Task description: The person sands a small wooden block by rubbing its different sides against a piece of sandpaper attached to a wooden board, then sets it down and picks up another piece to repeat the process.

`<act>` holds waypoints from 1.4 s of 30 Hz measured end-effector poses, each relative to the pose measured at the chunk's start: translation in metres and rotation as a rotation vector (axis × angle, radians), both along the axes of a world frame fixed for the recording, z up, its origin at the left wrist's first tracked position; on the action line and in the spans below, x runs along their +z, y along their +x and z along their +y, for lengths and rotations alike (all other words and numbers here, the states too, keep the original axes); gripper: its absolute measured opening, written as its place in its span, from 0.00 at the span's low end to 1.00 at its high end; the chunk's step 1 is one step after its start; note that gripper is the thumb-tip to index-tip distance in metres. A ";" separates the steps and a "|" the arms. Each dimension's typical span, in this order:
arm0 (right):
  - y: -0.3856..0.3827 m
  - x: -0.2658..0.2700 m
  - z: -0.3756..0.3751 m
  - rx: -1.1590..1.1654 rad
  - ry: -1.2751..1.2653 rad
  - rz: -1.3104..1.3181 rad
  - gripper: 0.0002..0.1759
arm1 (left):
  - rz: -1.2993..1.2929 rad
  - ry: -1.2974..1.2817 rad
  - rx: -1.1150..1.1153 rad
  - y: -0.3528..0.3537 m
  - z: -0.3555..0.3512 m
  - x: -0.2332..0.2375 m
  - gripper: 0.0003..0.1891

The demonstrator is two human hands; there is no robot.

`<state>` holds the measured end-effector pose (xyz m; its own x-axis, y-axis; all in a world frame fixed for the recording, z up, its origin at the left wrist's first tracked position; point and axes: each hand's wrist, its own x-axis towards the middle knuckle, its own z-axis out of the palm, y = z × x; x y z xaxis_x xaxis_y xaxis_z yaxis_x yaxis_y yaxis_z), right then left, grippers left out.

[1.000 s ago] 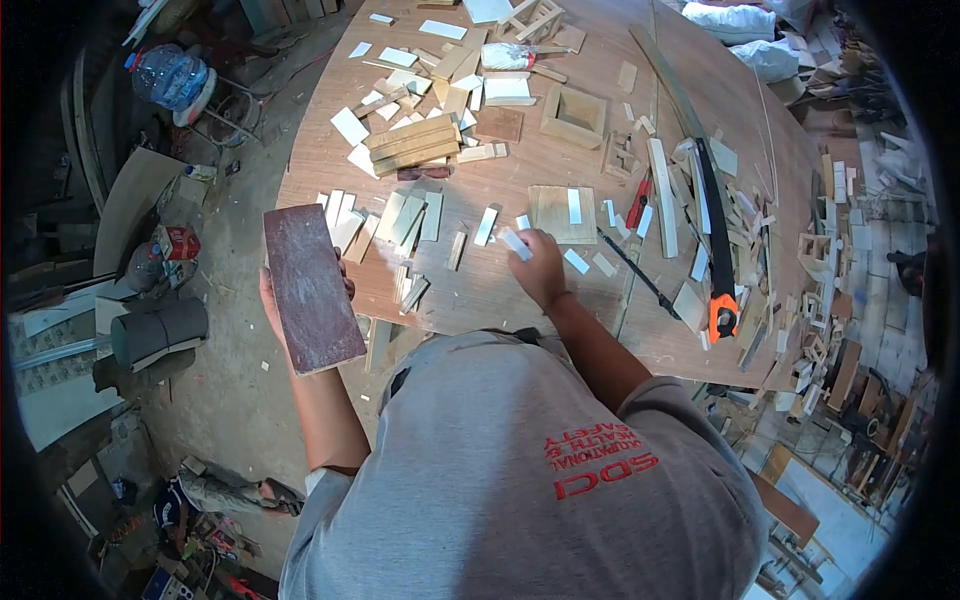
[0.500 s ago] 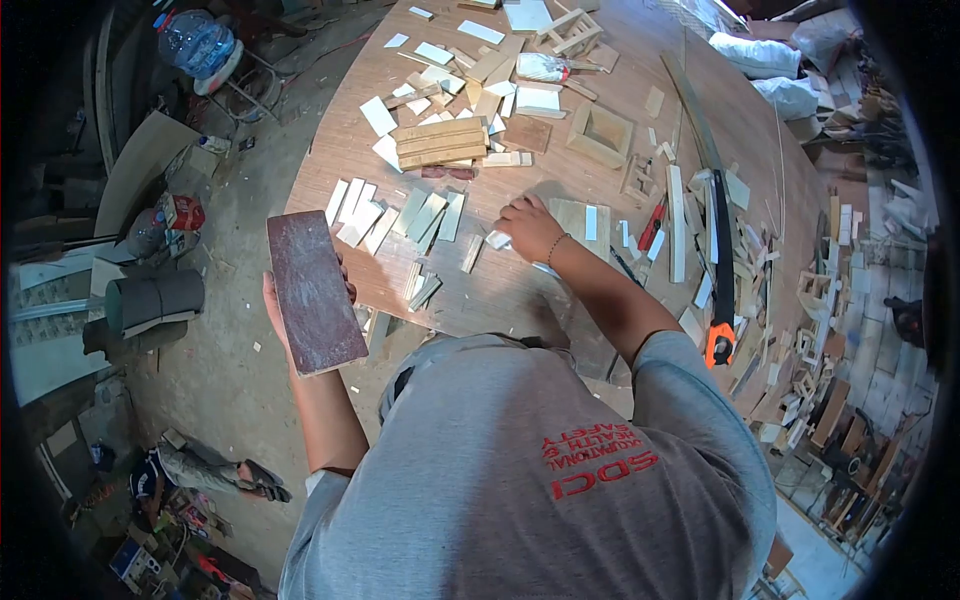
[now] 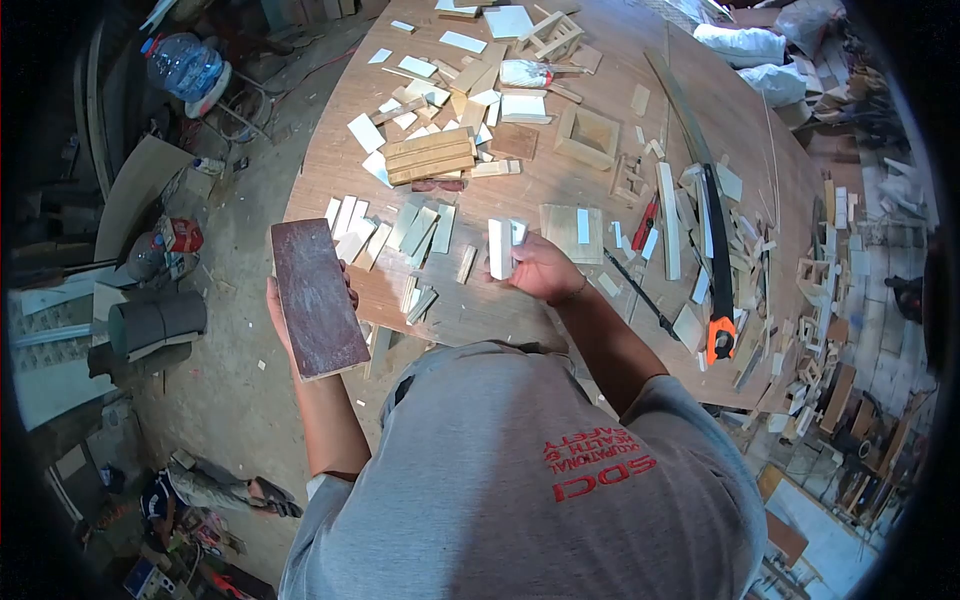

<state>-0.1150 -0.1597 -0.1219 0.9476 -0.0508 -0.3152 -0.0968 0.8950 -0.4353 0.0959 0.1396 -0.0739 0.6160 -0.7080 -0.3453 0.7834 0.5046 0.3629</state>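
My left hand (image 3: 280,314) is wrapped round a sanding block (image 3: 318,298), a board faced with dark reddish sandpaper, held up off the table's near left edge. The sandpaper side faces up and hides most of the palm. Over the near part of the table, my right hand (image 3: 546,270) grips small pale wood pieces (image 3: 500,249) upright between thumb and fingers. Just left of that hand lies a thin wood strip (image 3: 466,264). Farther left are short wood slats (image 3: 427,229) in a loose group, with a small bundle of sticks (image 3: 417,300) nearer me.
Grooved wood blocks (image 3: 430,155) and a square wooden frame (image 3: 587,138) sit farther back. On the right lie a handsaw with an orange handle (image 3: 720,340), a red-handled tool (image 3: 646,222) and many offcuts. A person (image 3: 205,488) is at lower left on the floor.
My right hand has lifted small pale wood pieces from the table and turned them upright, drawing nearer to me. My left hand keeps the sanding block almost in place.
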 end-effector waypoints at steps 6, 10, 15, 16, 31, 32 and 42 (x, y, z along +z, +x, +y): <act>-0.015 0.019 0.005 -0.045 0.188 -0.236 0.24 | 0.024 0.040 -0.046 0.002 -0.012 0.001 0.46; -0.022 0.022 0.002 -0.099 0.003 -0.089 0.24 | -0.018 0.024 -0.094 0.005 -0.014 -0.002 0.47; -0.020 0.015 -0.009 -0.157 -0.241 0.149 0.21 | 0.013 0.057 -0.054 0.003 -0.012 -0.001 0.47; -0.015 0.005 -0.019 -0.268 -0.130 0.260 0.20 | 0.020 0.034 -0.066 0.003 -0.011 -0.002 0.47; 0.020 -0.061 -0.224 -0.906 0.135 0.469 0.14 | 0.040 0.004 -0.001 0.001 -0.014 0.006 0.42; 0.020 -0.064 -0.225 -0.904 0.134 0.467 0.14 | 0.038 0.003 0.001 0.001 -0.014 0.005 0.42; 0.018 -0.114 -0.054 -0.130 -0.629 0.443 0.12 | 0.028 0.030 0.020 0.003 -0.010 -0.001 0.43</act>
